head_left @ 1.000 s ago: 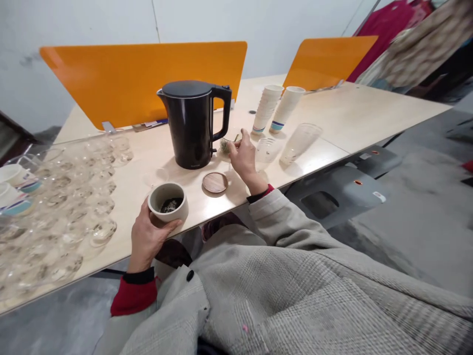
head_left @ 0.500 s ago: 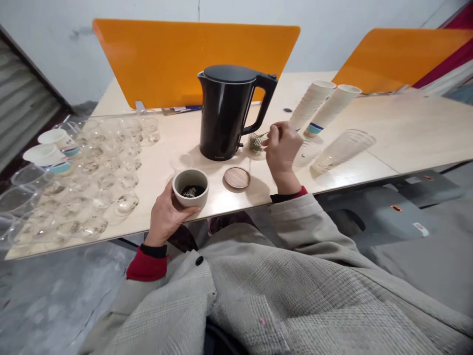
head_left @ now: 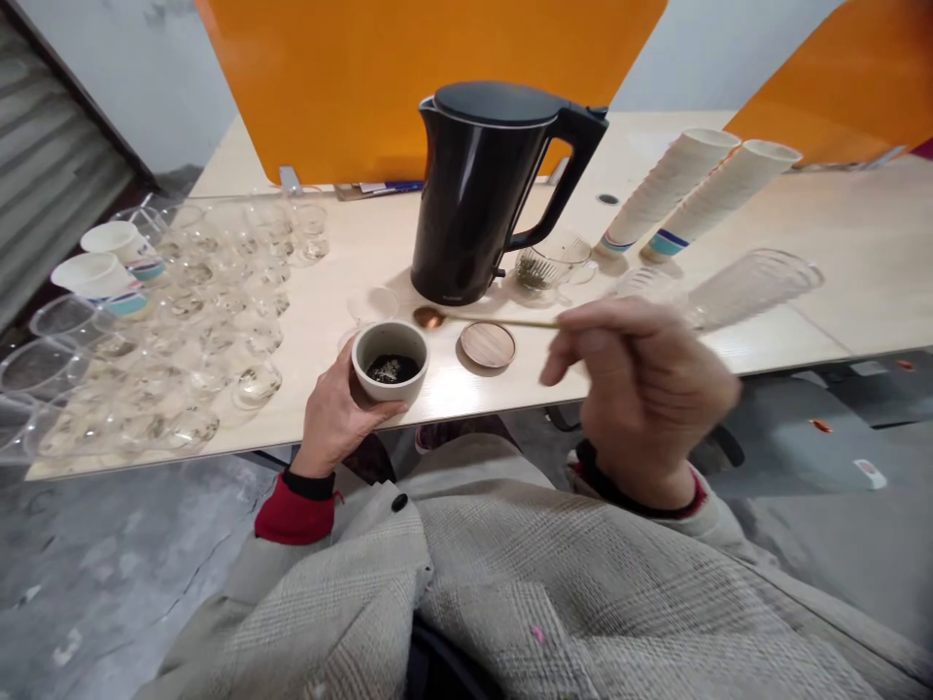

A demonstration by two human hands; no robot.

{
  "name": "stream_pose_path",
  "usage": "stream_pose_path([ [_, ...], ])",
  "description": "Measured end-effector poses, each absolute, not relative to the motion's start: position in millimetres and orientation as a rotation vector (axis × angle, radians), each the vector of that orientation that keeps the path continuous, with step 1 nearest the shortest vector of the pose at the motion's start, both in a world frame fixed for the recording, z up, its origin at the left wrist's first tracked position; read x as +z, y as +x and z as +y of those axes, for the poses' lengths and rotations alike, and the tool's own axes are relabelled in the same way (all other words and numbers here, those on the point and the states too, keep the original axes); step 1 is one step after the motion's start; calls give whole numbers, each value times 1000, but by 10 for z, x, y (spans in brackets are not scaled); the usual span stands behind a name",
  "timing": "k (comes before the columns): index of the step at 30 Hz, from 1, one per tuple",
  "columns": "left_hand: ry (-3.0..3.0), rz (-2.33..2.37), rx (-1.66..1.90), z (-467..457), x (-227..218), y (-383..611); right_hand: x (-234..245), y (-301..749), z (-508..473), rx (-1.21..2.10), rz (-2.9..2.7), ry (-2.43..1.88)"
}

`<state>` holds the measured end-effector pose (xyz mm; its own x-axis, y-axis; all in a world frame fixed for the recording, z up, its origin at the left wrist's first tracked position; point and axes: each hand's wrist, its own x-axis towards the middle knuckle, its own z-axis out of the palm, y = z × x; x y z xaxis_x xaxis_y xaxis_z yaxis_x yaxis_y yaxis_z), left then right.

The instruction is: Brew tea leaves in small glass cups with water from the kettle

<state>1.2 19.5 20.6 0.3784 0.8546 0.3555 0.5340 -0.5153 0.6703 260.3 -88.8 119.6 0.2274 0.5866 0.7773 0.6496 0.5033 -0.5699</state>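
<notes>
While pinching the handle end of 1 long spoon (head_left: pixel 502 320) in the right hand (head_left: pixel 645 389) at 2 o'clock, with thumb pressed to forefinger and remaining fingers loosely curled, also gripping 1 pale cup (head_left: pixel 408 392) in the left hand (head_left: pixel 339 418) at 11! Wrapped well round there, with thumb along the near wall and fingers behind: likely to steady it by the table (head_left: pixel 350 228) edge. Cannot tell whether resting or slightly lifted. Down inside, dark contents (head_left: pixel 392 367) with pale flecks. Just past the rim, at the cup's 1 o'clock, the spoon's coppery bowl, seemingly held level; cannot tell what, if anything, in it.

Over to 10: clear cups (head_left: pixel 255 384), packed close, probably to save room, too overlapped to count. Among them, 2 loose paper cups (head_left: pixel 102 282). Back to 12, flat, just this side of the spoon handle: 1 wooden disc (head_left: pixel 488 345), perhaps put close as lid or coaster.

At 2, past the right knuckles, 1 clear stack (head_left: pixel 754 287), presumably nested for tidiness. At 1, 1 ribbed glass cup (head_left: pixel 565 255) with dried leaves (head_left: pixel 535 274) inside, apparently within easy reach. Beside it, at 12, 1 black kettle (head_left: pixel 485 185), handle turned right, handy for right-handed lifting. Further, at 1, 2 paper stacks (head_left: pixel 671 185), mouth-up, saving space. Farthest, at 12 and 2, 2 orange panels (head_left: pixel 437 58), probably desk dividers.
</notes>
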Motion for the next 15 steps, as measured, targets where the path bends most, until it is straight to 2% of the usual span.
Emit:
stream_pose_path([
  [6,2175,1200,933,197,215,16,1006,2355,-478,-7,-1922,-1076],
  [10,2174,1169,935,205,204,23,889,2251,-327,-35,-1999,-1017],
  [15,2176,1174,937,200,206,29,889,2217,-362,88,-1963,-1073],
])
